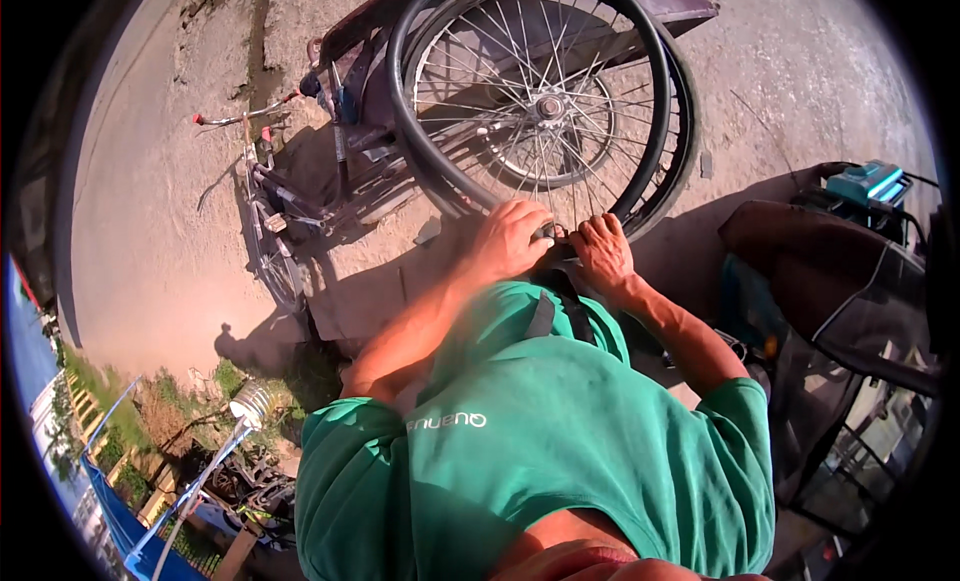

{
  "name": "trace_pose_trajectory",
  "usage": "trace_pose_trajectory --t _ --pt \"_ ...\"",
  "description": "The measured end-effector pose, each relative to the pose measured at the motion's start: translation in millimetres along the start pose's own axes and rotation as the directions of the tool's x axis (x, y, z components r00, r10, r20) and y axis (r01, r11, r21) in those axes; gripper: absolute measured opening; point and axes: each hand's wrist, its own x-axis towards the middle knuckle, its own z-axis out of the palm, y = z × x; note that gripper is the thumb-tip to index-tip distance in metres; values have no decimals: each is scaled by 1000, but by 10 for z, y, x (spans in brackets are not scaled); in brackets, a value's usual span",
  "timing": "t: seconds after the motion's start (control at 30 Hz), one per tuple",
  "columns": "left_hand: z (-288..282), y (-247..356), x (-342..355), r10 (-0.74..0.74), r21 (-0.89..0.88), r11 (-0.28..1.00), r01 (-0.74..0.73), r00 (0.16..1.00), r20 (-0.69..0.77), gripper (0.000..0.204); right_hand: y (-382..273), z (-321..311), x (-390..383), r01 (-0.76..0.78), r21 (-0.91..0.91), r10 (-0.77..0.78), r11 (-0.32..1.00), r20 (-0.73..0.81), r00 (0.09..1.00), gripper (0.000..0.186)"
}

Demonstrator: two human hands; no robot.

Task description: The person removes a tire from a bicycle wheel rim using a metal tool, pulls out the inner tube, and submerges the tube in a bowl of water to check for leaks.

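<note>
A spoked bicycle wheel [550, 108] with a black tyre [680, 131] lies in front of me at the top centre. A black rubber tube [408, 101] forms a loop over it, its near part reaching down to my hands. My left hand [510, 239] grips the near part of the tube, fingers curled. Just to its right, my right hand [602, 249] is closed on the tube too, fingertips bent down. The small spot between my thumbs is too small to make out, and the tube is partly hidden by my fingers.
A purple sidecar frame [680, 6] with a bicycle [285, 231] stands behind the wheel at the upper left. A dark covered vehicle [800, 281] with a teal box [865, 181] is on the right. A white bucket [252, 403], blue tarp [115, 511] and weeds lie at lower left.
</note>
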Motion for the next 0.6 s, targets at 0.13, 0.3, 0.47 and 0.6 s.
trace_pose_trajectory --t 0.13,0.3,0.47,0.6 --pt "543 -15 -180 92 333 932 -146 981 173 35 198 74 10 45 155 -38 987 -49 998 35" --pt "681 100 -281 6 332 943 -27 998 66 30 211 216 -170 74 212 -42 974 -151 988 35" --pt "549 -15 -432 30 316 947 -61 994 100 19 39 251 -166 28 182 -3 983 -138 990 34" --pt "426 -47 -492 22 273 959 -76 981 194 14 -132 141 -162 22 192 -13 981 -47 999 33"
